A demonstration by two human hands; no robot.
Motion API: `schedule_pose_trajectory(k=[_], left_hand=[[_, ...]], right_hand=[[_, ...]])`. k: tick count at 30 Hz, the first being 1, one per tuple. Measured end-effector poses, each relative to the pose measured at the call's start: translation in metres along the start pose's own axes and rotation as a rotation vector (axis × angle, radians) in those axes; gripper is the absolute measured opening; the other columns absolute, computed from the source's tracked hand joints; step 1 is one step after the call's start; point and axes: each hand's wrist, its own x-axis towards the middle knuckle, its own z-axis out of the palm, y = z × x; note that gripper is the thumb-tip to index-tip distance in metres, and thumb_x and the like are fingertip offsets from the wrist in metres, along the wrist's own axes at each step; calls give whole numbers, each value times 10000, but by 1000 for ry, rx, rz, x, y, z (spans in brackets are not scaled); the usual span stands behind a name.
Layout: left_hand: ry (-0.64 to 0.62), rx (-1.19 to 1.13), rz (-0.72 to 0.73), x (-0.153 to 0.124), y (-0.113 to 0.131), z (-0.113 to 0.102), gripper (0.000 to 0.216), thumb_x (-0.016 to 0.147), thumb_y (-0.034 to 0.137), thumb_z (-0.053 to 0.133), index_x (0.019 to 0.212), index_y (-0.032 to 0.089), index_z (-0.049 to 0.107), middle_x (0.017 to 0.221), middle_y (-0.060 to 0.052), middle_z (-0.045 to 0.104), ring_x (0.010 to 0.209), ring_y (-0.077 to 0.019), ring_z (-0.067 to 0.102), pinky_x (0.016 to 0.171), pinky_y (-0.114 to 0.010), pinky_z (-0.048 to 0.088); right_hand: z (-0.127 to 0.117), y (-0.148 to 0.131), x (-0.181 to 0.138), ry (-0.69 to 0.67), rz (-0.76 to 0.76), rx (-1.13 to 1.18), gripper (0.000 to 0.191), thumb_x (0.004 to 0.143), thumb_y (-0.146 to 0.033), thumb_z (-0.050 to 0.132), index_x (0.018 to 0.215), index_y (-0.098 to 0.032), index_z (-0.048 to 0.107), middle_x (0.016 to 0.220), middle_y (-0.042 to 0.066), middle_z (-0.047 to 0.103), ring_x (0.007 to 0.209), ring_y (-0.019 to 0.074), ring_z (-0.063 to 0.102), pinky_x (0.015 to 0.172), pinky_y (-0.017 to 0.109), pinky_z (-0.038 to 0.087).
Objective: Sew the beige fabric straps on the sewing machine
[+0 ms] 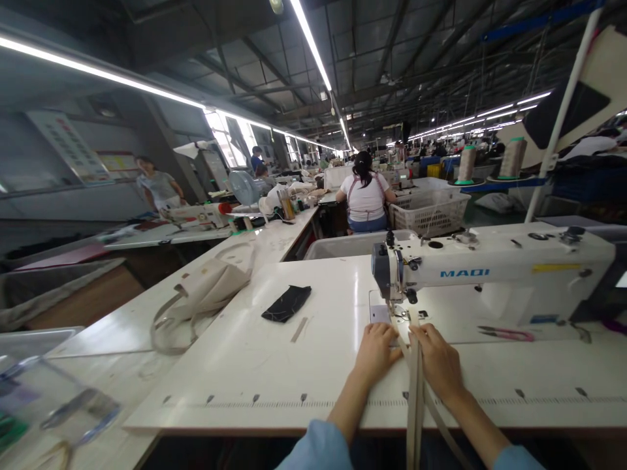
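A strip (415,398) runs from the sewing machine (509,271) over the front edge of the bench (235,382); a cloth patch (287,304) lies left, snips (514,335) right, a basket (431,214) behind.

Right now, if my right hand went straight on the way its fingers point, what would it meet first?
Your right hand would meet the pale strip at its fingertips first, then probably the sewing machine around its needle, though depth there is hard to judge.

The single head view looks from above and just behind the near edge of the desk (235,372), facing forward and down past its far edge, with the left hand (376,352) and right hand (439,362) close and the roof (375,39) across the top.
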Motion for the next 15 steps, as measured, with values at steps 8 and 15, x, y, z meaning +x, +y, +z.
schedule_pose_trajectory(k=[8, 15], left_hand=[[7, 0, -7, 0, 0, 0, 185, 830, 306, 572, 982, 201, 581, 1000, -40, 597, 981, -208, 520, 907, -374, 381], [0, -22, -11, 1, -2, -1, 188, 818, 277, 573, 996, 219, 585, 994, -36, 593, 980, -211, 520, 905, -380, 385]], right_hand=[[-3, -1, 0, 87, -3, 143, 269, 933, -314, 377, 932, -197, 620, 806, 36, 585, 734, 142, 581, 586, 231, 403], [-63, -8, 4, 353, 180, 501, 370, 951, -294, 293, 706, -195, 551, 928, 95, 603, 900, 199, 586, 746, 327, 480]])
